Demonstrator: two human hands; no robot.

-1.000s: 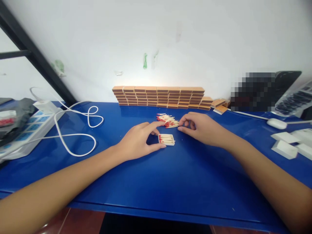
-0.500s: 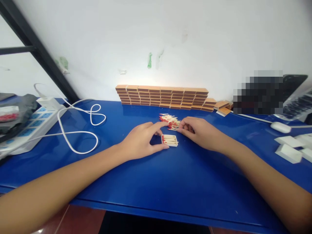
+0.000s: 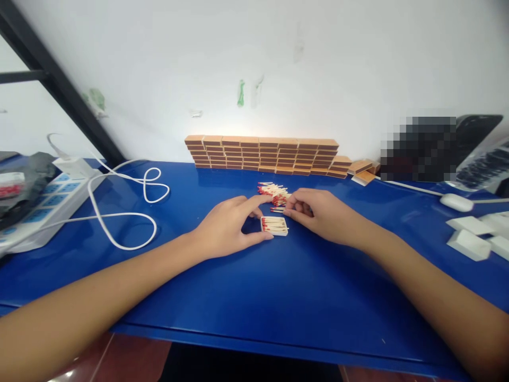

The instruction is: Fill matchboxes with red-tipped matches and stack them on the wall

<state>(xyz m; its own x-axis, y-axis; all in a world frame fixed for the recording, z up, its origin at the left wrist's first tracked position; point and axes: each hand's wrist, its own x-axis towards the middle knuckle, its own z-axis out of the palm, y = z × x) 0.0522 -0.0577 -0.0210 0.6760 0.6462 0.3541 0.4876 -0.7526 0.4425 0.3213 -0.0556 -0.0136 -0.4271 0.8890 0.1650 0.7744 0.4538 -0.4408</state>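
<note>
A small white matchbox tray (image 3: pixel 275 226) lies on the blue table with a row of red-tipped matches inside. My left hand (image 3: pixel 228 228) curves around the tray's left end, thumb at its near edge and a bent finger at its far corner. Its index finger stretches toward a loose pile of matches (image 3: pixel 274 192) behind the tray. With thumb and fingertips pinched, my right hand (image 3: pixel 316 212) holds a few matches (image 3: pixel 277 210), their red heads pointing left, just beyond the tray. The pinching fingers hide the other match ends.
Stacked matchboxes (image 3: pixel 262 155) form a low wall at the back, with loose sleeves (image 3: pixel 361 172) at its right end. A white cable (image 3: pixel 149 215) loops beside a power strip (image 3: pixel 51 204) at left. White boxes (image 3: pixel 469 244) and a dark pixelated object (image 3: pixel 421 151) are at right.
My right hand has shifted slightly left, and its pinched matches now show apart from the pile. My left hand stays at the tray. The whole view has moved a little.
</note>
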